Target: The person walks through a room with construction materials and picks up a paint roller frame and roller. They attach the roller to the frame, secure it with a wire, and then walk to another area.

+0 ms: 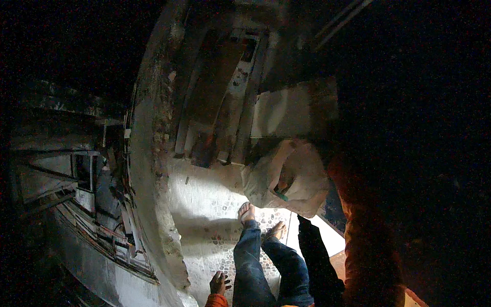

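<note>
My left hand [220,283], in an orange cuff, hangs low beside my left leg. Its fingers are slightly bent and apart, with nothing seen in them. On the right, my other orange sleeve [353,215] reaches forward beside a large pale sack [302,179]. Darkness hides my right hand at the sleeve's far end, so whether it touches the sack cannot be made out. The sack bulges, and a dark opening or fold with a small green bit [280,195] shows on it.
My feet in sandals [246,211] stand on a pebble-patterned floor [222,245]. A rough low wall [158,153] curves along the left, with a drop beyond it. Ahead lie long boards [215,92] and a pale panel [291,112]. The far right is dark.
</note>
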The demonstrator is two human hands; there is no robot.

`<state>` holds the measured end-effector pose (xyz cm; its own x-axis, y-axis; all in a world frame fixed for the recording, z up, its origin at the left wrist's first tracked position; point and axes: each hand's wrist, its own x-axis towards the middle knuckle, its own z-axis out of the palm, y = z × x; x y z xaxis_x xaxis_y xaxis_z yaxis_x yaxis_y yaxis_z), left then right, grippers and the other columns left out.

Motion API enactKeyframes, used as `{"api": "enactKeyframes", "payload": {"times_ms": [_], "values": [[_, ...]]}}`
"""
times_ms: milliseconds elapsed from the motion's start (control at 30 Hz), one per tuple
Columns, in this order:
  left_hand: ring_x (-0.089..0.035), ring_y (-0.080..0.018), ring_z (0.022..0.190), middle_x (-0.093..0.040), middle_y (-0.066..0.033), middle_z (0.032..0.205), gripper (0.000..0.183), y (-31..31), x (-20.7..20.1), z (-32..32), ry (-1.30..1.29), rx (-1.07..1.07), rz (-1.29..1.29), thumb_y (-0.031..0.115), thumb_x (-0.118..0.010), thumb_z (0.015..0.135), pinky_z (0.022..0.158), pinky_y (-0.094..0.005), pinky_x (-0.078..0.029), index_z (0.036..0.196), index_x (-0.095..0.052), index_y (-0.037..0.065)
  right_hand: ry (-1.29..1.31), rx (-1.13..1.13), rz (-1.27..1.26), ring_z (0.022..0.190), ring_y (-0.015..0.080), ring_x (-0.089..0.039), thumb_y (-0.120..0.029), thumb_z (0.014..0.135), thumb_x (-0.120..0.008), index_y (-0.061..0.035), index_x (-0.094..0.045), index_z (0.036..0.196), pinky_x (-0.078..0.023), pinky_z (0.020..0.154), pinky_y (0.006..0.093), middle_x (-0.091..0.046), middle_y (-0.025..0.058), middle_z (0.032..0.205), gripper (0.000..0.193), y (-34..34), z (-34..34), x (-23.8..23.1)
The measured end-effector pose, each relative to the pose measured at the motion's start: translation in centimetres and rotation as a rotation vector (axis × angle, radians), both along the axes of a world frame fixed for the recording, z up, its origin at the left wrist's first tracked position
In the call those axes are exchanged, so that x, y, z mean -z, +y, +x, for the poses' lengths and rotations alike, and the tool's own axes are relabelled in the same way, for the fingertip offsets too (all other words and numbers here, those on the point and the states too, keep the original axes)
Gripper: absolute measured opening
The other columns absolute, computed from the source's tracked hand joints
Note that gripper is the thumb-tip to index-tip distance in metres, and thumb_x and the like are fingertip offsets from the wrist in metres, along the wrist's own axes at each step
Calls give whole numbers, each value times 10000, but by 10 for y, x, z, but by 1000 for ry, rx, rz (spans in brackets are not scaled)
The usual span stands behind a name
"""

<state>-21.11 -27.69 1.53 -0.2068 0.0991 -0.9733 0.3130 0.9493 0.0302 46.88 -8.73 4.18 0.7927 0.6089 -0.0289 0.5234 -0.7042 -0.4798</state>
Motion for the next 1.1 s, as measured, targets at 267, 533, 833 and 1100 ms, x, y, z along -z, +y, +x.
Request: {"api": "enactKeyframes", "payload": {"times_ms": [267, 533, 833, 1100], "values": [[-680, -367, 897, -588, -241, 1250, 677, -42, -11, -2, 59, -24, -79, 371, -655, 922, 644, -472, -596, 1458, -371, 71, 18, 1, -21, 1102, 292, -600, -391, 893, -654, -52, -472, 1379, -486, 905, 431, -571, 178, 1289, 621, -15, 2, -8], [-657, -346, 964, -583, -224, 1260, 721, -20, -13, -12, 41, 24, -99, 386, -626, 938, 676, -480, -593, 1495, -295, 69, 34, 9, -37, 1079, 287, -608, -368, 898, -653, -50, -472, 1376, -498, 880, 433, -582, 172, 1271, 602, -24, 6, -11], [-636, -396, 952, -542, -225, 1294, 655, -21, -13, -6, -101, -113, 44, 365, -627, 938, 647, -542, -562, 1481, -318, 171, 118, 50, -88, 1055, 282, -617, -342, 904, -652, -47, -473, 1373, -511, 852, 434, -593, 164, 1250, 582, -55, -5, -36], [-689, -328, 799, -607, -207, 1236, 671, 13, -16, 38, -102, 124, 91, 374, -624, 934, 532, -459, -575, 1485, -311, 152, 1223, 371, 798, 1032, 278, -625, -319, 909, -651, -45, -474, 1370, -522, 828, 436, -603, 158, 1232, 565, -163, -68, -43]]}}
